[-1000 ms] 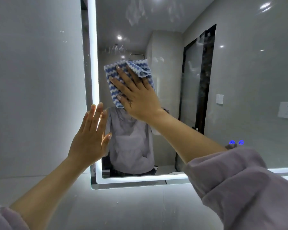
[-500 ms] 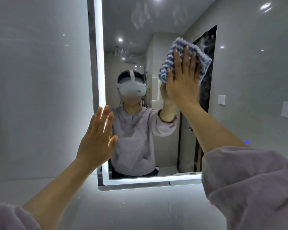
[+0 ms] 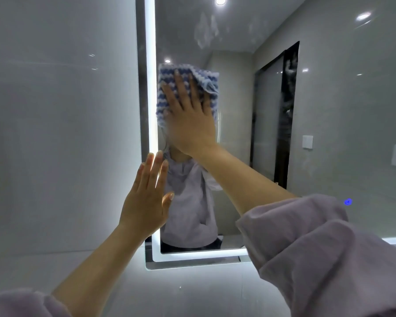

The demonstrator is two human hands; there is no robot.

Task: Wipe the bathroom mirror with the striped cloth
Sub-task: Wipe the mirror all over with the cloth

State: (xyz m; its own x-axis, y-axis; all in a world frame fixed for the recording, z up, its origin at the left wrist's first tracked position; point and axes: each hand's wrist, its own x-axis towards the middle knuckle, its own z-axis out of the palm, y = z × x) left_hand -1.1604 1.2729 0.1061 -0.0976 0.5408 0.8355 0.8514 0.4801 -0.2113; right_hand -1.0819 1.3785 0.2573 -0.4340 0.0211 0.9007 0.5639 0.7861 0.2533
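The bathroom mirror (image 3: 329,110) with a lit white border fills the right of the head view. My right hand (image 3: 190,117) presses the blue and white striped cloth (image 3: 167,76) flat against the glass near the mirror's left edge, fingers straight and spread. The cloth shows above and to the left of the fingers, one corner folded over at the right. My left hand (image 3: 146,202) lies flat with straight fingers against the mirror's lit left border, lower down. The reflection shows a person in a pale hoodie behind both hands.
A glossy grey tiled wall (image 3: 55,133) lies left of the mirror and below it. A small blue touch light (image 3: 348,202) glows on the glass at the right. The mirror reflects a dark door frame, wall switches and ceiling lights.
My right hand has swept the cloth from the upper middle of the mirror back left and slightly down to the lit left edge. My left hand has stayed on the border.
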